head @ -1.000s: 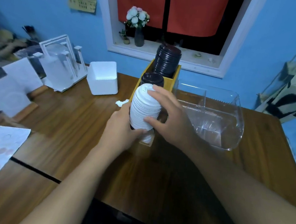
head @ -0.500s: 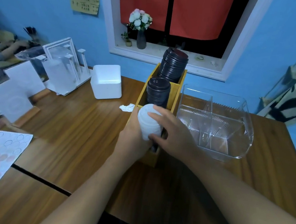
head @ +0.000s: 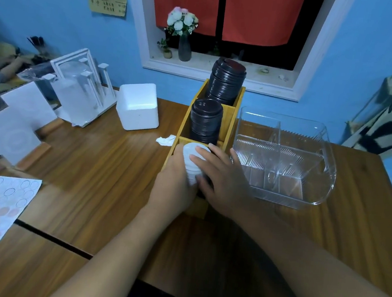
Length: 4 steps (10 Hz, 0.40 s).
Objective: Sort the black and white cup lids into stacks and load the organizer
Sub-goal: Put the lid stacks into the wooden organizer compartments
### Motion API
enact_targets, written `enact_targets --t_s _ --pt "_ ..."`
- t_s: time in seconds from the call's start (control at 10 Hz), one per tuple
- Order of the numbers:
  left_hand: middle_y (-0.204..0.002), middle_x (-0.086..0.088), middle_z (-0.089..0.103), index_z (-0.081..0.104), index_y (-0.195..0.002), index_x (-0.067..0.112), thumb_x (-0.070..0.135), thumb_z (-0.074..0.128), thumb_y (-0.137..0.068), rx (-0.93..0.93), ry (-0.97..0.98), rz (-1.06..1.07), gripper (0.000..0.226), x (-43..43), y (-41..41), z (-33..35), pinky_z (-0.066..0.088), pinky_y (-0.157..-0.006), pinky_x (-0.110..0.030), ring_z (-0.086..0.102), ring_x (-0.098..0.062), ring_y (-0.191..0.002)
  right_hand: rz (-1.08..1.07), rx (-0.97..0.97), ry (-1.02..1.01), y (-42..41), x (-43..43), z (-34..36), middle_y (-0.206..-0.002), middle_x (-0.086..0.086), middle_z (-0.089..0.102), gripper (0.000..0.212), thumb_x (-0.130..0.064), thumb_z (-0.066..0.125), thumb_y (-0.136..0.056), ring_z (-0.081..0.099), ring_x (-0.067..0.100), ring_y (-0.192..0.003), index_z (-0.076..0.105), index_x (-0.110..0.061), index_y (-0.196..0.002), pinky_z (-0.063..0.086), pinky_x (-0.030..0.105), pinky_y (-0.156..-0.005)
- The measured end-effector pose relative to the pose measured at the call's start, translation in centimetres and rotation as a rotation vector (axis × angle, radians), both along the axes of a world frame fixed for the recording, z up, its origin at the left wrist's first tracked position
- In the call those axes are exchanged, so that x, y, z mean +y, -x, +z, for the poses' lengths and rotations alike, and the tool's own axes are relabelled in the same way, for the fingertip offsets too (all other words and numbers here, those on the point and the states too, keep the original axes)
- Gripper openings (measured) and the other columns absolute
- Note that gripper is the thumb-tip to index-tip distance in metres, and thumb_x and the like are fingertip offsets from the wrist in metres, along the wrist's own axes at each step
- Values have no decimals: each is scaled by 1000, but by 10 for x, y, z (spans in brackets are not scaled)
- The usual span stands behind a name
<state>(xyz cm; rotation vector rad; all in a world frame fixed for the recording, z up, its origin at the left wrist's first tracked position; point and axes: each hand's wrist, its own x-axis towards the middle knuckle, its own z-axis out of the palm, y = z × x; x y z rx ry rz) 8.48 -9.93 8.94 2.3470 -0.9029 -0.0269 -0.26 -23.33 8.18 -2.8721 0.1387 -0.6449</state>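
Head view: wooden table (head: 107,163) is filling the lower frame. Clear plastic bin (head: 326,175) is sitting at centre right, just beside the yellow wooden organizer (head: 182,128), which is running from frame centre up toward the window sill. White cube box (head: 138,105) is standing left of the organizer. Left hand (head: 174,189) and right hand (head: 223,179) are both curling around the white lid stack (head: 193,157), one from each side, holding it upright in the organizer's nearest compartment. Tall black lid stack (head: 225,81) is standing in the far compartment; shorter black lid stack (head: 206,120) is occupying the middle one. Crumpled white scrap (head: 166,140) is lying by the organizer's left wall.
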Motion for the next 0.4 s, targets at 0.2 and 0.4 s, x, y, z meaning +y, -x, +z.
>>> enact_targets --t_s 0.2,0.4 --pt "-128 9 54 26 -145 35 33 87 -73 80 121 -68 95 7 3 12 51 -75 -25 61 -16 -110 50 57 -207 17 -7 18 -166 -13 22 46 -36 31 -109 5 10 -156 35 -35 -155 7 52 -125" --pt "-158 2 38 15 -156 29 35 91 -71 42 87 34 114 20 21 32 45 -107 -44 46 -27 -139 -102 -152 -393 80 -19 16 -163 -14 30 45 -31 37 -108 16 4 -153 38 -36 -153 18 39 -123"
